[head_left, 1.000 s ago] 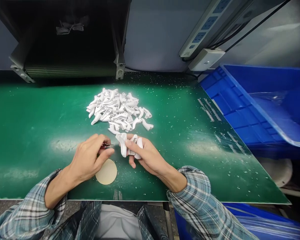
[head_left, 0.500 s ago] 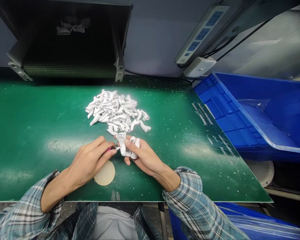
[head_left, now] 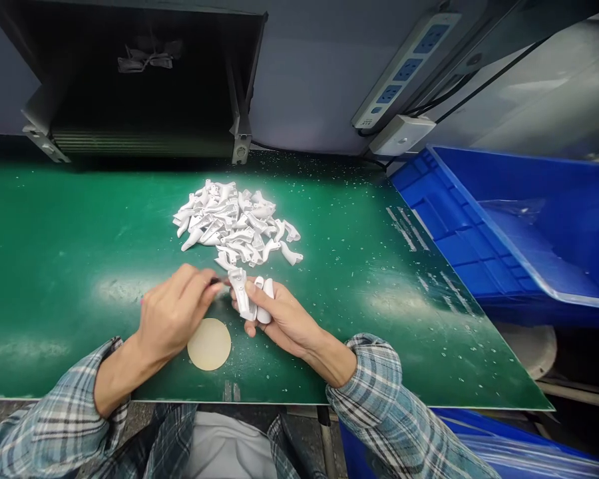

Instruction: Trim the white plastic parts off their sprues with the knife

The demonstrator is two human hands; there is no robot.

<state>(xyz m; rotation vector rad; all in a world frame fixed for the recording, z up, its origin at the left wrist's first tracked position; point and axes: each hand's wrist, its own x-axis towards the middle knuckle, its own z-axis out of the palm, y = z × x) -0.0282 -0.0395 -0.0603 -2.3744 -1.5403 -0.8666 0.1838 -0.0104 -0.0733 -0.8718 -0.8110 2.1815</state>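
My left hand (head_left: pixel 172 309) is closed around a small trimming knife (head_left: pixel 216 281), mostly hidden by the fingers and blurred; a pink bit shows at the palm's edge. The blade side points at a white curved plastic part (head_left: pixel 240 293) in my right hand (head_left: pixel 284 316). That hand is wrapped round this part and at least one more white piece (head_left: pixel 265 303), thumb pressed on top. Just beyond my hands lies a pile of similar white plastic parts (head_left: pixel 234 219). A round cream disc (head_left: pixel 209 344) lies flat on the green table below my left hand.
A dark conveyor end (head_left: pixel 144 143) with metal brackets stands at the table's back left, white pieces (head_left: pixel 147 58) on it. At the right is a blue bin (head_left: pixel 446 226). A power strip (head_left: pixel 406 70) is mounted on the wall. White specks dot the green tabletop (head_left: pixel 359 266).
My left hand has turned and drawn slightly up and left with the knife. The white part in my right hand has tilted, showing its inner face more.
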